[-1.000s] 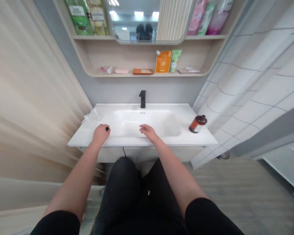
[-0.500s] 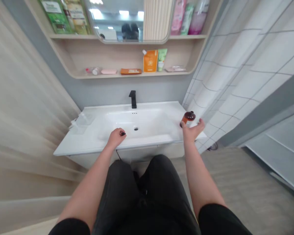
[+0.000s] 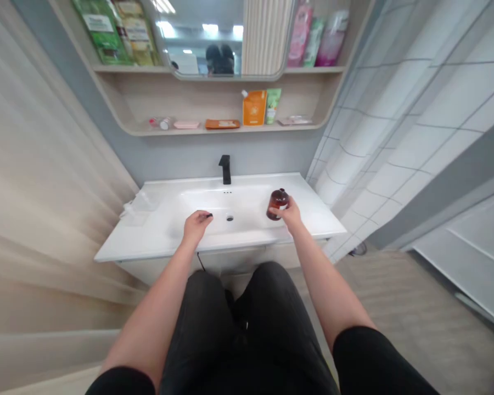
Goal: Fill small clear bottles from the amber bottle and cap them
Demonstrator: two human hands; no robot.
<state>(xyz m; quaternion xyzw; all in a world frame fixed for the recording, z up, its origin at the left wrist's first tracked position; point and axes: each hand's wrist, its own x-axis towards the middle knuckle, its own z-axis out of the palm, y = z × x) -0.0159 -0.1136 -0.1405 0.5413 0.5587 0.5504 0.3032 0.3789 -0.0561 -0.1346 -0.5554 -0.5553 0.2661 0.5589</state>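
Note:
My right hand (image 3: 290, 215) is wrapped round a brown bottle (image 3: 277, 203) with a white label, holding it above the right side of the white basin (image 3: 247, 206). My left hand (image 3: 196, 224) is closed at the basin's front left edge, pinching a small black object (image 3: 208, 215). The drain hole (image 3: 229, 218) lies between the two hands. A black tap (image 3: 225, 168) stands at the back of the basin.
The white counter (image 3: 321, 219) ends at a tiled wall on the right and a curtain on the left. A clear plastic item (image 3: 138, 204) lies at the counter's left end. The shelf (image 3: 230, 129) above holds pouches, tubes and flat packets, with a mirror (image 3: 214, 38) over it.
My right hand went from the basin's front to the bottle at the right, gripped it and carried it left over the basin. My left hand stayed closed on the small black object.

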